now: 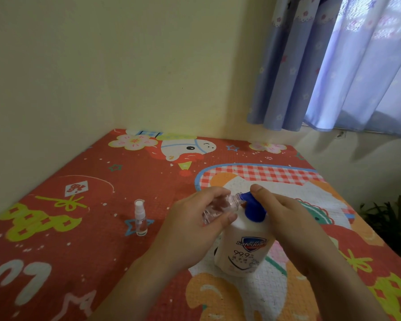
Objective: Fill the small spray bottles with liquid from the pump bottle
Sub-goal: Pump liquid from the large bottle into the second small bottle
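Head view, sole entry.

Item: pump bottle, white with a blue pump head, standing upright on the patterned tabletop, near centre-right. I am seeing its spout pointing to my left.

Item: open spray bottle, clear, cap off. My left hand is holding it with the fingers clamped around its body. Its long axis is lying tilted, close to level, neck pointing right, mouth touching or just beside the spout tip; I cannot tell which.

Item: right hand, resting on top of the pump head from the right side, fingers together and curled over it, thumb tip at the spout end. It is the nearer hand to the pump and the one placed to press.

Item: second spray bottle, capped, upright, standing well apart to the left, untouched.

Judgement: the coming press is depending on mouth and spout staying in line; with the neck this tilted, liquid could be running down the outside.
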`<state>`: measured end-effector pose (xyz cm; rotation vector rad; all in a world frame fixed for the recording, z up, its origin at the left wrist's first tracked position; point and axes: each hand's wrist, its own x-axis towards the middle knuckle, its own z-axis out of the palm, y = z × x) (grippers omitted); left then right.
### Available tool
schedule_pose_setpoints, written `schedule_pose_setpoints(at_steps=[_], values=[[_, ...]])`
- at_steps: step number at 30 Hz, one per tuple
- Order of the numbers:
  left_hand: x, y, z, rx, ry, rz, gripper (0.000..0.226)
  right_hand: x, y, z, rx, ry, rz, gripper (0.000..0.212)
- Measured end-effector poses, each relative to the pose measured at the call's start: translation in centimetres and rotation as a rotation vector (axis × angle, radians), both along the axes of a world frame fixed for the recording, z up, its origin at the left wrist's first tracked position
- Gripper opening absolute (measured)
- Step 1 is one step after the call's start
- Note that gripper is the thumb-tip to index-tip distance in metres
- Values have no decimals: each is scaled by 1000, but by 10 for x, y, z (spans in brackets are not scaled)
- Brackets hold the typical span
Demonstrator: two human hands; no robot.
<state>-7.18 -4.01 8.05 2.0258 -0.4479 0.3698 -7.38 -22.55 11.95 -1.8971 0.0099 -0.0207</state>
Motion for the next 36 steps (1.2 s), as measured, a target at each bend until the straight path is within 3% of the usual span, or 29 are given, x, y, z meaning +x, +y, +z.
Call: schedule_pose_setpoints(at_steps=[11,36], values=[[-2,-3,1,-25,-8,-12,35,1,9,0,71,57,-89,54],[0,-3,-1,-4,1,0,37,-1,1,2,39,11,-17,37]])
